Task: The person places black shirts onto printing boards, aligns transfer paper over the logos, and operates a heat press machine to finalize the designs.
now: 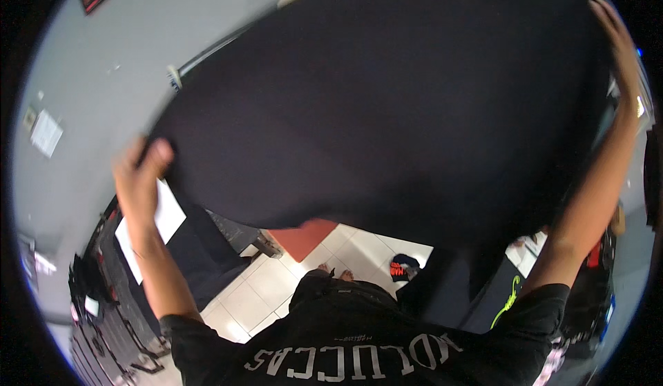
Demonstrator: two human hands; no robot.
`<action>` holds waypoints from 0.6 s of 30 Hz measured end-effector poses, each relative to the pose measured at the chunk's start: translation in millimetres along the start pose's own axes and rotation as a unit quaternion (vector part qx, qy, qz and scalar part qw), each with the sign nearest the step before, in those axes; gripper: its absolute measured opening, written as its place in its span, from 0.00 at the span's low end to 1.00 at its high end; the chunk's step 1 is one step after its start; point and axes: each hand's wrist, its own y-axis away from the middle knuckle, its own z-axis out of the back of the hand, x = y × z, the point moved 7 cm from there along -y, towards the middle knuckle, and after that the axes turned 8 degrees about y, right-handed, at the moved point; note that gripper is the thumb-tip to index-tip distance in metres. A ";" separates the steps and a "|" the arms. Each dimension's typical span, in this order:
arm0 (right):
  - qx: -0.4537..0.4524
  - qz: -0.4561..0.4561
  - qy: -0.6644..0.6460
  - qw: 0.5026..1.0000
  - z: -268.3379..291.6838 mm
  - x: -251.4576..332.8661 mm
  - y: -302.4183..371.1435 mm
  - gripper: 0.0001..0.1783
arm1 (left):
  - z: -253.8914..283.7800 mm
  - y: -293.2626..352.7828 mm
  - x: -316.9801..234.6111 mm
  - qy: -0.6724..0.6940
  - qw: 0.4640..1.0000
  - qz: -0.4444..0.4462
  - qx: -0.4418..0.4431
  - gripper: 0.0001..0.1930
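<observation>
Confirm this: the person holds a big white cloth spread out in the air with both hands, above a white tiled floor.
Not quite: the head view shows the cloth is black, not white. The left hand and right hand do hold it spread in the air above the white tiled floor.

Head-worn fisheye, looking steeply down — close over raised forearms, tiled floor (345,255) below
</observation>
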 end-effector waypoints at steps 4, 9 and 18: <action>0.078 0.127 0.042 0.988 -201.2 64.2 -62.0 0.21 | 35.6 -103.5 6.3 -0.063 0.998 0.009 0.021 0.19; 0.048 -0.047 -0.219 0.973 -349.3 143.0 -74.2 0.17 | 125.3 -178.4 66.1 -0.095 0.988 0.046 -0.116 0.22; -0.035 0.060 -0.505 0.860 -235.9 166.3 -25.0 0.18 | 194.9 -26.4 -37.1 -0.185 0.938 -0.141 -0.256 0.12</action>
